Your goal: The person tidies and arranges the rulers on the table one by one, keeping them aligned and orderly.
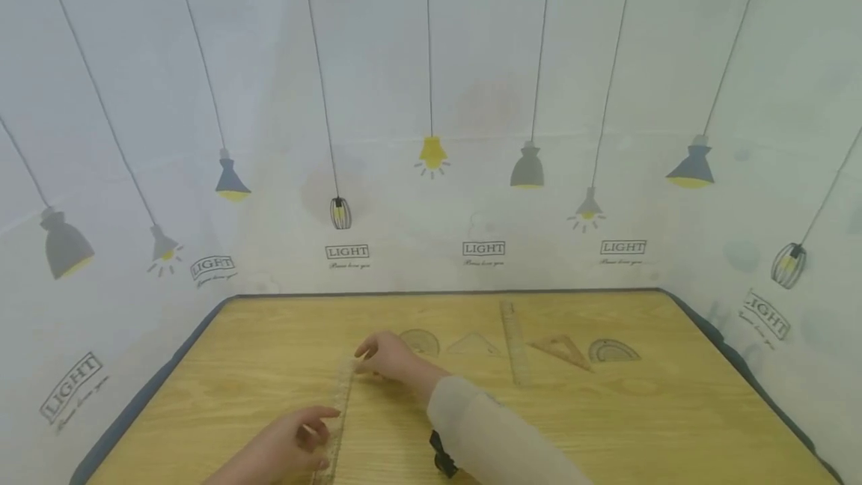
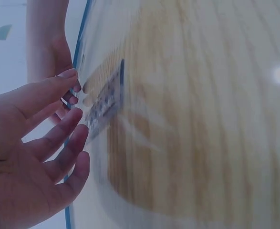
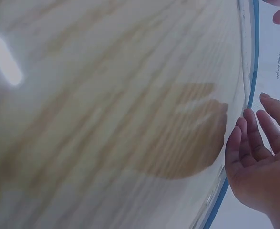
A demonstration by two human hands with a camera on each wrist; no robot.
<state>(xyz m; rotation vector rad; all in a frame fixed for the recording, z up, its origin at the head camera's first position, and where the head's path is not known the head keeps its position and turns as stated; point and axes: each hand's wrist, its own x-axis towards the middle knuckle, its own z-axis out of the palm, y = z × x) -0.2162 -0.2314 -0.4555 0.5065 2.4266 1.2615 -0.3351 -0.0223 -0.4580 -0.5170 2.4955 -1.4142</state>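
Observation:
A clear straight ruler (image 1: 343, 403) lies lengthwise on the wooden table, between my two hands. At its near part, my left hand (image 1: 292, 440) has its fingers loosely bent, fingertips right at the left edge. In the left wrist view, the fingers of the left hand (image 2: 49, 143) are relaxed and apart beside the ruler (image 2: 106, 102). My right hand (image 1: 390, 356) reaches across to the ruler's far end, with thumb and fingertips close at its corner. The right wrist view shows the right hand (image 3: 259, 148) with softly curved, unclenched fingers.
Right of my right hand lie a protractor (image 1: 420, 340), a clear set square (image 1: 474, 344), another ruler (image 1: 514, 343), an orange set square (image 1: 562, 350) and a second protractor (image 1: 613, 351). The table's dark edge (image 1: 444, 293) meets a lamp-patterned curtain (image 1: 485, 200).

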